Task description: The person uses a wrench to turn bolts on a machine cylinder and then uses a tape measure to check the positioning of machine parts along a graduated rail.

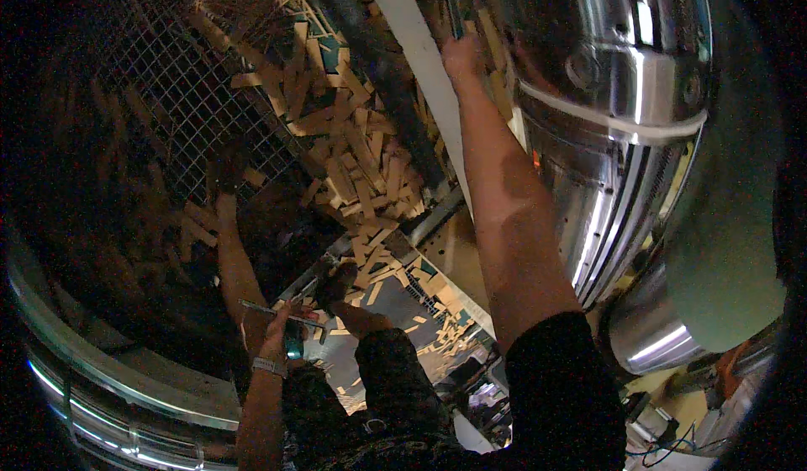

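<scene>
I count 1 left hand (pixel 276 335), 1 right hand (pixel 462 55), 1 wristband (pixel 269 366), at least 1 slim bar-like tool (pixel 308 321), 1 large wire-mesh panel (pixel 189 92); wooden slats (pixel 361 147): dozens, too overlapped.

A slim, greyish bar (pixel 257 307) (seemingly metal, though the dim view leaves its kind unclear) lies crosswise in the left hand (pixel 274 333), jutting out on either side, its right end slightly lower than its left.

Mesh (pixel 202 101) left — wood pieces (pixel 361 147) middle — metal cylinder (pixel 601 164) right.
</scene>
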### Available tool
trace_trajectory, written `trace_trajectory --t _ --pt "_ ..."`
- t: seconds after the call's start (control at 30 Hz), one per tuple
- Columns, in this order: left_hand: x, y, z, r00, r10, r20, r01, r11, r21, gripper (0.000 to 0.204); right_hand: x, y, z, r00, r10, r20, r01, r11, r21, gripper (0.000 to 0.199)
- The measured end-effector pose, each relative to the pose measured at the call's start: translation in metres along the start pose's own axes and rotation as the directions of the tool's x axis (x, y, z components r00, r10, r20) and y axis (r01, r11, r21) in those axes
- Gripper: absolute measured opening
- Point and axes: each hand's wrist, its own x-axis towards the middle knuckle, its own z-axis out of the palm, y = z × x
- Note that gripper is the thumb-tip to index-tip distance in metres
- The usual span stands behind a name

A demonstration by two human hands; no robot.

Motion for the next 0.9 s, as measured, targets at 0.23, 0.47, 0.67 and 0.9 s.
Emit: trace_trajectory --t 0.23,0.47,0.67,0.9 --pt "-0.017 0.018 0.041 0.998 0.016 0.062 -0.028 0.980 0.198 0.046 -0.102 0.071 0.001 0.988 0.023 -0.151 0.076 0.782 0.619 0.039" --pt "-0.015 -0.021 0.053 0.999 -0.037 -0.013 0.039 0.983 0.181 0.052 -0.440 0.176 -0.042 0.674 0.145 0.725 -0.718 0.362 0.595 0.034" --pt "0.020 -0.047 0.037 0.970 0.049 -0.236 0.231 0.099 0.968 0.051 -0.597 0.329 -0.019 0.434 -0.230 0.871 0.439 -0.790 -0.428 0.026" --pt "0.027 -0.104 0.080 0.987 -0.083 0.138 -0.068 0.564 0.823 0.051 -0.543 0.425 -0.093 0.490 0.745 0.452 -0.266 -0.366 0.892 0.031"
